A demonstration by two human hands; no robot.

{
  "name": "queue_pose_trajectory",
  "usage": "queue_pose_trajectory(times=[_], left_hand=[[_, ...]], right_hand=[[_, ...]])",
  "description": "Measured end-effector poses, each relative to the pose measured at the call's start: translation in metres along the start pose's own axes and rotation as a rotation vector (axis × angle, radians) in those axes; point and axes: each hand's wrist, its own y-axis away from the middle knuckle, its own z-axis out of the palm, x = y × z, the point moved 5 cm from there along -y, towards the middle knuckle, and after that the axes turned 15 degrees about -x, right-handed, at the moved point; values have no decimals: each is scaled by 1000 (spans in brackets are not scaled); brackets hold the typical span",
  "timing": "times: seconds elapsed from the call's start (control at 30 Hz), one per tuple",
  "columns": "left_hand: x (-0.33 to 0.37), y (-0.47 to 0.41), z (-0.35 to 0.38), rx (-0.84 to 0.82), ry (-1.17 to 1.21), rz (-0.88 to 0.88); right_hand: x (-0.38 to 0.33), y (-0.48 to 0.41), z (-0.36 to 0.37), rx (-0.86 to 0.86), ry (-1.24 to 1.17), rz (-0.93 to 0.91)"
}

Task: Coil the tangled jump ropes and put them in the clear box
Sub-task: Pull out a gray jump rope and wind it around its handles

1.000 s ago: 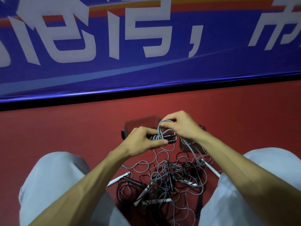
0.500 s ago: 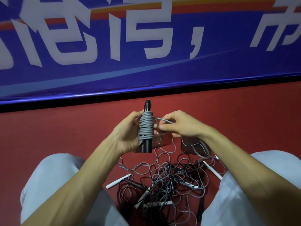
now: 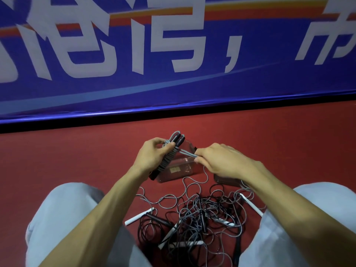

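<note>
My left hand (image 3: 152,157) grips a jump rope's two black handles (image 3: 167,160), held together and tilted, with grey cord wound round them. A short stretch of that grey cord (image 3: 187,153) runs taut to my right hand (image 3: 221,160), which pinches it. Both hands hover over the clear box (image 3: 180,170) on the red floor. Between my knees lies a tangled pile of grey and black ropes (image 3: 198,218) with white and black handles.
A blue banner wall (image 3: 173,54) stands just behind the box. A second clear piece, perhaps the lid (image 3: 227,180), lies under my right wrist. My knees in light trousers (image 3: 63,218) flank the pile on both sides.
The wrapped handles have tipped from upright to a slant, top to the right. My right hand has drawn the cord end out to the right, over the box.
</note>
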Motion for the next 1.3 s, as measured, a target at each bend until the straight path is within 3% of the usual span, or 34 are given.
queue_pose_trajectory(times=[0.17, 0.37, 0.57, 0.73, 0.8, 0.9, 1.03, 1.13, 1.3], left_hand=[[3, -4, 5, -15, -522, -7], [5, 9, 45, -465, -665, 172], [10, 18, 56, -581, -591, 284], [13, 21, 52, -477, -427, 222], [14, 22, 53, -426, -398, 197], [14, 24, 58, -493, -253, 151], [19, 26, 56, -534, 14, 156], [28, 25, 47, -414, 140, 206], [30, 20, 27, -271, 316, 260]], right_hand=[[-12, 6, -4, 74, 137, -152], [-21, 11, -10, 242, 233, -287], [-5, 2, -8, 509, -32, -244], [3, -5, -7, 605, -274, -175], [4, -6, -8, 595, -345, -144], [15, -7, -10, 535, -407, -45], [25, -4, -7, 453, -317, 60], [30, -10, 1, 382, -236, 45], [24, -13, 11, 299, -396, -109]])
